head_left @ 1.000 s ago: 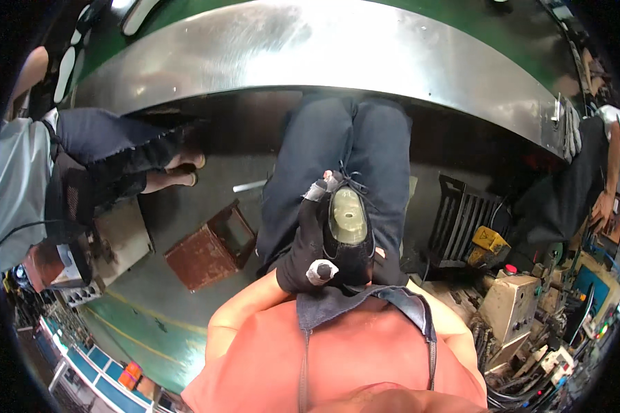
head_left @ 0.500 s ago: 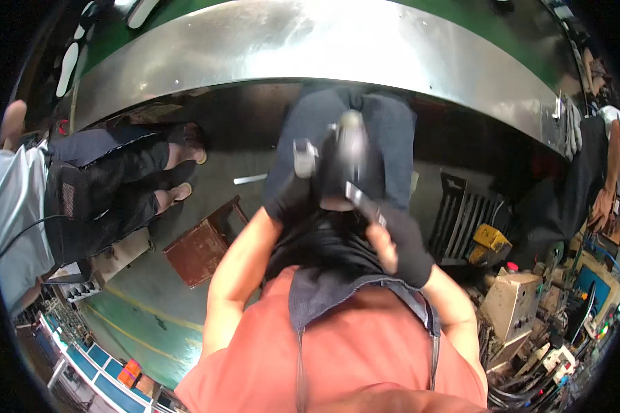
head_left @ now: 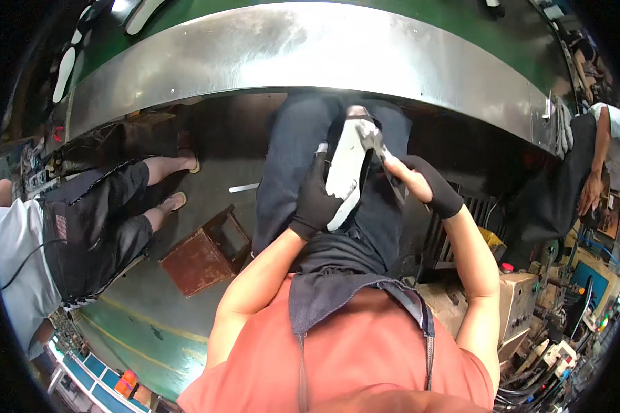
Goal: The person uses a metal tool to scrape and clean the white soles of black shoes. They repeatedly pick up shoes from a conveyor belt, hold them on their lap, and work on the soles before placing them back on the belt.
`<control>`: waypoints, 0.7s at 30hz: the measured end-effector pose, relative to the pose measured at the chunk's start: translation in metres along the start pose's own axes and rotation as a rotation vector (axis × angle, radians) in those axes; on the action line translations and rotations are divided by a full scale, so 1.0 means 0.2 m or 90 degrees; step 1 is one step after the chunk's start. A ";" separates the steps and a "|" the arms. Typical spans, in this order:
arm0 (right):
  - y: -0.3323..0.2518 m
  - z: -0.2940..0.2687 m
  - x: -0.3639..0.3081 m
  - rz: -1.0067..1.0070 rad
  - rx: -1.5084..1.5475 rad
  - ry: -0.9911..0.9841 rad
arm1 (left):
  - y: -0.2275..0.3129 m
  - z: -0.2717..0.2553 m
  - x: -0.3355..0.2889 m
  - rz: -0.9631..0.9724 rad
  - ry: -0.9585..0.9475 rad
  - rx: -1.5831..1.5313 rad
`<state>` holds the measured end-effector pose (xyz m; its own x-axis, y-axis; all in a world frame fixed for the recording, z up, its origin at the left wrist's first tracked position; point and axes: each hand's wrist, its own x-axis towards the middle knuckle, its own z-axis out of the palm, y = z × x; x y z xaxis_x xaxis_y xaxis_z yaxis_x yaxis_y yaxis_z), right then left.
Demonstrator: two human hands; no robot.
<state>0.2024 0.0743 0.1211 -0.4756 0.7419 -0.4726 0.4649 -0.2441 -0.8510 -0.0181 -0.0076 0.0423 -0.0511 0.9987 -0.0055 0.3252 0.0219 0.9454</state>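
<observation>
A shoe (head_left: 346, 167) lies bottom up between my thighs, with its long white underside facing me and its toe end pointing away. My left hand (head_left: 317, 206), in a black fingerless glove, is closed around the shoe's near left side. My right hand (head_left: 420, 184), gloved the same way, grips metal pincers (head_left: 370, 136). The head of the pincers rests at or just over the right side of the shoe's toe; whether it bites on the edge cannot be told. The fingers under the shoe are hidden.
A shiny steel bench edge (head_left: 255, 51) curves across in front of my knees, with a green surface (head_left: 461, 27) behind it. A brown stool (head_left: 196, 255) stands on the floor at left, near another person's legs (head_left: 162, 213). A machine box (head_left: 517, 296) is close at right.
My right hand has gone forward and right with the pincers, from near my lap to the toe. The white underside now faces up, and the left hand has shifted along the shoe.
</observation>
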 end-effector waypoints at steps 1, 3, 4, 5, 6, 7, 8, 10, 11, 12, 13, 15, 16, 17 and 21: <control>-0.01 -0.04 -0.01 0.007 -0.081 -0.029 | 0.00 0.01 0.00 -0.001 0.002 0.023; -0.06 -0.04 -0.01 -0.009 -0.278 -0.056 | 0.04 0.03 0.00 -0.014 0.001 0.073; -0.14 -0.02 -0.02 -0.038 -0.395 -0.054 | 0.05 0.04 -0.01 -0.001 0.006 0.085; -0.19 0.02 -0.03 -0.066 -0.510 -0.045 | 0.10 0.02 -0.01 -0.014 -0.013 0.126; -0.22 0.05 -0.04 -0.076 -0.603 0.021 | 0.09 0.03 0.00 -0.030 -0.014 0.117; -0.17 0.05 0.00 -0.114 -0.618 0.044 | 0.06 0.03 0.01 -0.047 -0.016 0.108; -0.07 0.05 0.05 -0.144 -0.632 0.070 | 0.00 0.04 0.03 -0.018 -0.013 0.092; 0.06 0.04 0.10 -0.254 -0.638 0.109 | -0.05 0.00 0.04 -0.005 -0.053 0.080; 0.06 0.02 0.11 -0.254 -0.636 0.091 | -0.04 -0.01 0.06 0.028 -0.030 0.074; 0.06 0.01 0.10 -0.253 -0.633 0.073 | -0.03 -0.02 0.08 0.061 -0.007 0.067; 0.06 0.00 0.11 -0.251 -0.631 0.056 | -0.03 -0.02 0.10 0.094 0.014 0.060; 0.03 -0.02 0.08 -0.183 -0.466 -0.022 | -0.01 -0.04 0.19 -0.098 -0.111 -0.234; 0.01 -0.04 0.07 -0.144 -0.382 -0.053 | 0.12 -0.08 0.27 -0.252 -0.163 -0.344; -0.03 -0.06 0.05 0.156 -0.027 -0.169 | 0.08 -0.03 0.28 -0.230 -0.129 -0.285; -0.24 -0.23 0.03 0.141 -0.321 -0.229 | 0.04 0.12 0.25 0.033 0.007 0.119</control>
<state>0.2116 0.1192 0.1707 -0.5084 0.4313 -0.7453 0.8314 0.0203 -0.5553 0.0043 0.0434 0.0409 -0.0399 0.9982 0.0459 0.4974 -0.0200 0.8673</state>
